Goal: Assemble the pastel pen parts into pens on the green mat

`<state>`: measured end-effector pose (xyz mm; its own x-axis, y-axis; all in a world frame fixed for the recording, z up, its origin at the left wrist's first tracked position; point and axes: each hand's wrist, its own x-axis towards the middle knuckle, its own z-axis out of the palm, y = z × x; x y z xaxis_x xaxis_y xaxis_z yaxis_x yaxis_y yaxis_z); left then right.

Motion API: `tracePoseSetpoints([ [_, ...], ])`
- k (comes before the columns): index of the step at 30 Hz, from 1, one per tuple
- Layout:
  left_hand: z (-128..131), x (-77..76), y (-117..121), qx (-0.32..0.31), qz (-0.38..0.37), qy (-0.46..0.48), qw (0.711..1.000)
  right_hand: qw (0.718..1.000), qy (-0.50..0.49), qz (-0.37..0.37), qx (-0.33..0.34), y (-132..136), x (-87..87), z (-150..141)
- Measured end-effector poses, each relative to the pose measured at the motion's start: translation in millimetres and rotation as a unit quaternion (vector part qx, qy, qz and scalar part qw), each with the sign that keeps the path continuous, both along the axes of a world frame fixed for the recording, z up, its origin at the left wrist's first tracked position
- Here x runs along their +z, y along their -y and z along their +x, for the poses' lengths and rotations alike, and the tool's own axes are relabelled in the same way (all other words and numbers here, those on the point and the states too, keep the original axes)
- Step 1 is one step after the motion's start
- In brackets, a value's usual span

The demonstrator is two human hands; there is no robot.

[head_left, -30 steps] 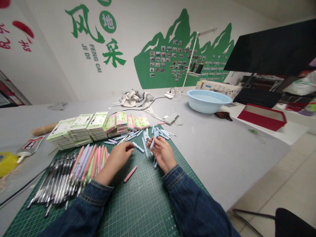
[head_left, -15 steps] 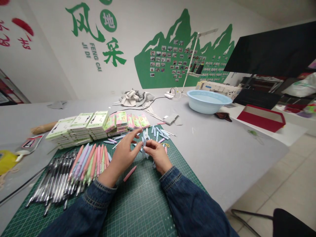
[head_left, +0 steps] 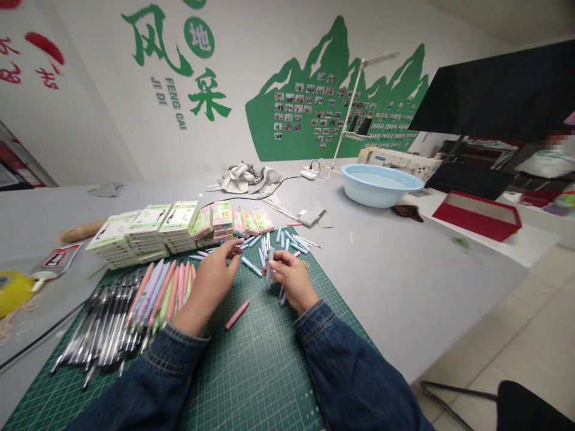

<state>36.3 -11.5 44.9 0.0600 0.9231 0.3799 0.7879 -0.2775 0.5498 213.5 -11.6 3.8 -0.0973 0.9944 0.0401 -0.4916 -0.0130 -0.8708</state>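
My right hand (head_left: 291,280) is closed, with a light blue pen barrel (head_left: 270,267) held nearly upright between thumb and fingers. To its left, my left hand (head_left: 214,276) has thumb and index finger apart, and nothing shows between them. Beyond both hands lies a loose heap of light blue pen parts (head_left: 290,240) with thin white refills among them. Under my left forearm's side rest pastel pens (head_left: 155,293) in a row. A lone pink pen barrel (head_left: 237,315) lies on the green cutting mat (head_left: 251,371) between my arms.
Clear black-capped pens (head_left: 101,329) are spread at the mat's left. Stacked white-green boxes (head_left: 177,218) and pink-green boxes (head_left: 221,216) stand behind. A blue basin (head_left: 381,187), grey cloth (head_left: 245,179), a red box (head_left: 476,215) and yellow tape (head_left: 13,290) are farther out.
My left hand has drawn away to the left from my right hand and the blue barrel. The right hand keeps the barrel, now more plainly visible, and has shifted slightly right.
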Motion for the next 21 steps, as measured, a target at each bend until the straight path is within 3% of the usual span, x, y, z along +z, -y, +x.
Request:
tracePoseSetpoints([
  [3,-15.7,-6.6,-11.0,0.061,-0.040,-0.078,0.994,0.998,-0.032,0.011,-0.057,-2.5,3.1,6.0],
  [6,-17.7,-17.7,-19.7,0.043,-0.073,-0.119,0.989,0.995,-0.056,0.019,-0.074,-3.6,5.8,10.1],
  [11,10.0,-32.7,-28.3,0.003,-0.059,-0.149,0.987,0.992,-0.086,0.016,-0.096,-5.5,7.4,13.4],
  [16,42.6,-31.7,-52.5,0.011,-0.055,-0.160,0.985,0.979,-0.111,0.003,-0.169,-9.7,7.6,17.5],
  [21,65.3,-33.0,-76.8,0.023,-0.100,-0.168,0.980,0.981,-0.103,0.004,-0.166,-12.1,7.2,20.0],
])
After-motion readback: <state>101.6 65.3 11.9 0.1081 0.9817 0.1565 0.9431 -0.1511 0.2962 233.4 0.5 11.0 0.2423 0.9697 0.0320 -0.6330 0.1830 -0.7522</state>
